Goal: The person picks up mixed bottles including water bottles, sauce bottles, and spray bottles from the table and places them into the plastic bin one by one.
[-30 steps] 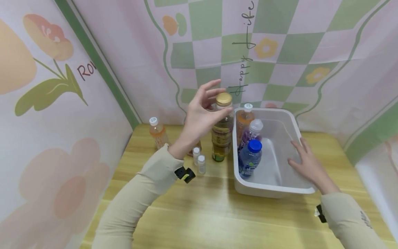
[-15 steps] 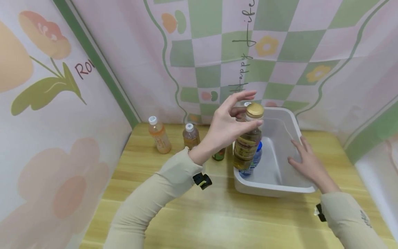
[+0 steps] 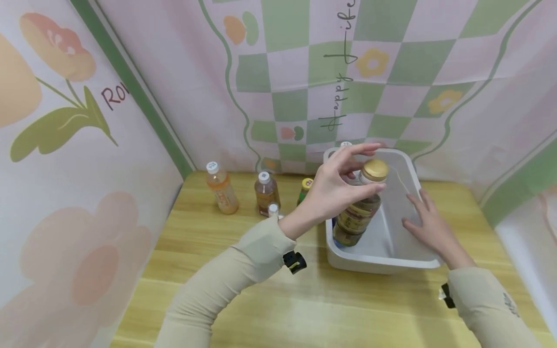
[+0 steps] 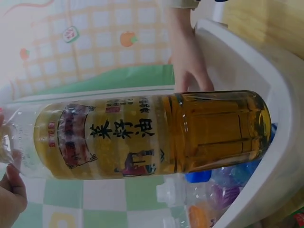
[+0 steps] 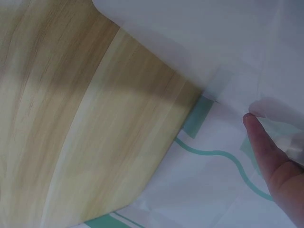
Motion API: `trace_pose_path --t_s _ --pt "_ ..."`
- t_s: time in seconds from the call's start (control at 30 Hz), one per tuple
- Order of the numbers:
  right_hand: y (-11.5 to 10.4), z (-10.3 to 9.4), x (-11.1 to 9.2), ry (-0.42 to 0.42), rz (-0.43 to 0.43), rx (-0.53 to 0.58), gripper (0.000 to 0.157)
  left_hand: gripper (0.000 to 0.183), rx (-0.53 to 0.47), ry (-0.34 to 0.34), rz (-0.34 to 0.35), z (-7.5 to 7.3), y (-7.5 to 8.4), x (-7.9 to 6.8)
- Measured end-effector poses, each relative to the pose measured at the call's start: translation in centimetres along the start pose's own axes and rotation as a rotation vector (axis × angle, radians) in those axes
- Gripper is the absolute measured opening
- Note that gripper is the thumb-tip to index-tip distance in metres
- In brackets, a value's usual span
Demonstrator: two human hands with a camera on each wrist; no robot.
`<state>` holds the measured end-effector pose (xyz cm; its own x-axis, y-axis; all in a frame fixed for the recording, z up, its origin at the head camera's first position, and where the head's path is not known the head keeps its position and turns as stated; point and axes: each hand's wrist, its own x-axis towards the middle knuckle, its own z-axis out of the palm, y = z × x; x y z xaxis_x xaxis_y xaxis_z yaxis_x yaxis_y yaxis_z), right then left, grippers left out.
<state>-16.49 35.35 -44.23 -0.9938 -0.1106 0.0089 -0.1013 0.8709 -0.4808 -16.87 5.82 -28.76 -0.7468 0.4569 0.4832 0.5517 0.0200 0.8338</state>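
Note:
My left hand (image 3: 332,188) holds a tall oil bottle (image 3: 359,212) by its neck, just below the gold cap. The bottle leans over the left part of the white plastic bin (image 3: 383,266). In the left wrist view, amber oil shows through the clear base and the yellow label carries Chinese characters. Beyond it stand a bottle with a blue cap (image 4: 198,176) and a purple-labelled bottle (image 4: 225,192) inside the bin, mostly hidden from the head view. My right hand (image 3: 428,229) rests at the bin's right wall with fingers extended, one fingertip (image 5: 249,118) showing against the pale plastic.
Left of the bin on the wooden table (image 3: 261,309) stand an orange drink bottle (image 3: 224,193), a brown drink bottle (image 3: 267,193) and a yellow-capped bottle (image 3: 304,189). A small white-capped vial (image 3: 273,209) is partly hidden by the left sleeve. Patterned cloth (image 3: 287,72) hangs behind.
My left hand has carried the oil bottle rightward from the table, over the bin's left rim, and lower above its inside. My right hand has stayed at the bin wall.

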Motion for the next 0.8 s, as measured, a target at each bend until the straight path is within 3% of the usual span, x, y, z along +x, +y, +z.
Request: trace_pose_path --t_s 0.23,0.57,0.8 --pt "-0.2 -0.1 0.0 -0.005 -0.001 0.004 0.072 0.060 -0.018 -0.029 0.033 0.9 -1.3 -0.7" --pt "0.0 0.0 0.2 -0.002 -0.015 0.007 0.071 0.059 -0.018 -0.063 -0.118 2.1 -3.8 -2.6" --pt "0.0 -0.1 0.1 0.000 -0.023 -0.005 0.071 0.053 -0.014 -0.067 -0.159 2.9 -6.0 -3.8"
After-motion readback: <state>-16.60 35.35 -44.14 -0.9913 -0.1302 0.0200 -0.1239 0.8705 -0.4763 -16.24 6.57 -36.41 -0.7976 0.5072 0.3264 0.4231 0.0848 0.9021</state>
